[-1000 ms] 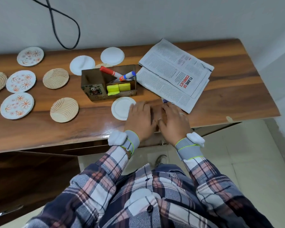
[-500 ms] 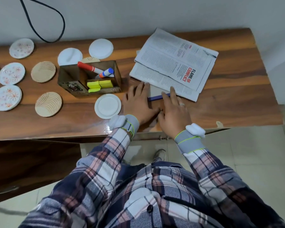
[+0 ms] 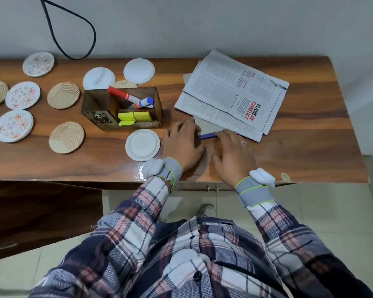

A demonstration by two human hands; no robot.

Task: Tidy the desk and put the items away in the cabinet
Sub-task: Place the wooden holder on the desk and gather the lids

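Both my hands lie flat on the wooden desk (image 3: 299, 151) near its front edge. My left hand (image 3: 182, 143) and my right hand (image 3: 233, 152) rest palm down on either side of a blue pen (image 3: 207, 136), which shows between their fingertips. A stack of magazines (image 3: 230, 93) lies just beyond the hands. A brown wooden organizer (image 3: 121, 108) holds red and blue markers and yellow sticky notes. Several round coasters are spread over the left half, among them a white one (image 3: 142, 144) beside my left hand.
A black cable (image 3: 73, 33) loops down the wall at the back. A dark cabinet door (image 3: 37, 214) stands under the desk at the left. Tiled floor and my shoe show below the desk edge.
Both hands slid forward from the desk's front edge toward the magazines and spread slightly apart, uncovering the blue pen between them.
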